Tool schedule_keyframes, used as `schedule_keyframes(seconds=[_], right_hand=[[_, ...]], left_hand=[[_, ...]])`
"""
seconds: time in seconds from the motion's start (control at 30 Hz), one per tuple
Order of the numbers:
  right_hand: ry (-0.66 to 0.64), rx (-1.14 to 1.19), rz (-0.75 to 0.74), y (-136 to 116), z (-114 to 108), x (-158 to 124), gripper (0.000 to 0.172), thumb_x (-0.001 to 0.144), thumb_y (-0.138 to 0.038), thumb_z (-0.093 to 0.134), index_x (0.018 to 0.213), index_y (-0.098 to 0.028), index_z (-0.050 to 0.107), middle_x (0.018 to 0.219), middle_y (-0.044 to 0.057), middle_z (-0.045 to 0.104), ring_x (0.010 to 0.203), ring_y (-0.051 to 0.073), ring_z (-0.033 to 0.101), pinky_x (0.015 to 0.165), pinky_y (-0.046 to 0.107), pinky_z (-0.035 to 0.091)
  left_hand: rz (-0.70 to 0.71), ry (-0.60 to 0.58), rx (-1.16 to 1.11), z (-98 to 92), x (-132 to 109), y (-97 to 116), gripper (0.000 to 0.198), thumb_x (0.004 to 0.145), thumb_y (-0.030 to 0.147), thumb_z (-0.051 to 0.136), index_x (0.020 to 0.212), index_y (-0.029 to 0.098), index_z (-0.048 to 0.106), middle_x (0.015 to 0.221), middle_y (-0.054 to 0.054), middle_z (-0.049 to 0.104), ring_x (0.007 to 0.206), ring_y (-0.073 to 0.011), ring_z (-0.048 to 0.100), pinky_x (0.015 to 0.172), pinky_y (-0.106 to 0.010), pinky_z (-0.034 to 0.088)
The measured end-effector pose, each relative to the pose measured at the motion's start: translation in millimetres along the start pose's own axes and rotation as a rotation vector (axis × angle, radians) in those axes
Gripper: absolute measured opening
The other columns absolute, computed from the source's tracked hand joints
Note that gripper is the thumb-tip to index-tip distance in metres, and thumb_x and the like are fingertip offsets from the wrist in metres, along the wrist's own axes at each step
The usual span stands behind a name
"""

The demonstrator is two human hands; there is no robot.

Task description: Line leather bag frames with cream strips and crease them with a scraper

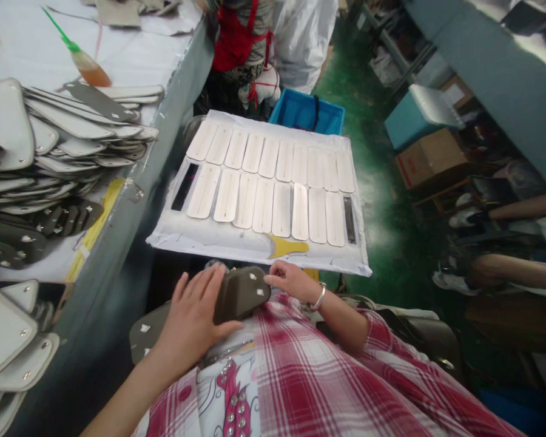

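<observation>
A long olive-grey panel (241,294) with rounded ends and small bright marks near its tips lies across my lap. My left hand (188,312) rests on its middle, fingers stretched out, hiding part of it. At the panel's right end, my right hand (293,281) has its thumb and curled fingers closed at the edge. Just ahead is a white-covered board (200,241) with two rows of white rounded strips (264,203), each with a line down its middle. A yellow flat piece (286,246) lies near the board's front edge.
Left, a table (141,48) carries piled white and grey panels (73,130) and a green-tipped glue bottle (88,67). A blue crate (300,112) stands behind the board. Someone in a red apron (234,39) is beyond; another person's legs (519,270) are at right, near cardboard boxes (432,159).
</observation>
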State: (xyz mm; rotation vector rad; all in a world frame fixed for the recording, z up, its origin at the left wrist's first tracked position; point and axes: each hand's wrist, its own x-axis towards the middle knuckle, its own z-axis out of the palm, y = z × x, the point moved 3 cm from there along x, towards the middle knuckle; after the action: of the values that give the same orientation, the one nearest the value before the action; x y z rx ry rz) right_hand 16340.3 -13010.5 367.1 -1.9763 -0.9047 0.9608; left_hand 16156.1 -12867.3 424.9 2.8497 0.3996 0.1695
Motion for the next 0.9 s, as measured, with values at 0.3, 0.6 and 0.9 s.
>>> schedule_keyframes(seconds=[0.3, 0.6, 0.9], right_hand=[[0.148, -0.493, -0.626, -118.2, 38.7, -7.1, 0.048, 0.079, -0.047, 0.054, 0.113, -0.014, 0.049, 0.109, 0.012, 0.055, 0.102, 0.022, 0.048, 0.091, 0.038, 0.037], [-0.294, -0.694, -0.896, -151.3, 155.9, 21.9, 0.084, 0.062, -0.059, 0.066, 0.126, -0.010, 0.043, 0.125, 0.015, 0.047, 0.113, 0.029, 0.041, 0.098, 0.044, 0.032], [-0.284, -0.708, -0.900, -152.7, 160.4, 21.4, 0.079, 0.066, -0.063, 0.059, 0.123, -0.010, 0.045, 0.124, 0.014, 0.047, 0.113, 0.027, 0.041, 0.099, 0.044, 0.033]], left_hand=[[-0.842, -0.016, -0.473, -27.8, -123.6, -88.0, 0.035, 0.079, 0.054, 0.046, 0.079, 0.019, 0.055, 0.071, -0.001, 0.060, 0.068, -0.0176, 0.056, 0.063, -0.027, 0.043], [-0.863, 0.198, -0.897, -13.8, -127.7, -87.7, 0.033, 0.075, 0.047, 0.057, 0.065, 0.016, 0.053, 0.060, 0.003, 0.051, 0.057, -0.0113, 0.045, 0.054, -0.022, 0.036], [-0.854, 0.194, -0.901, -6.6, -131.3, -95.7, 0.034, 0.076, 0.044, 0.055, 0.057, 0.016, 0.051, 0.055, 0.003, 0.052, 0.053, -0.0106, 0.045, 0.051, -0.022, 0.034]])
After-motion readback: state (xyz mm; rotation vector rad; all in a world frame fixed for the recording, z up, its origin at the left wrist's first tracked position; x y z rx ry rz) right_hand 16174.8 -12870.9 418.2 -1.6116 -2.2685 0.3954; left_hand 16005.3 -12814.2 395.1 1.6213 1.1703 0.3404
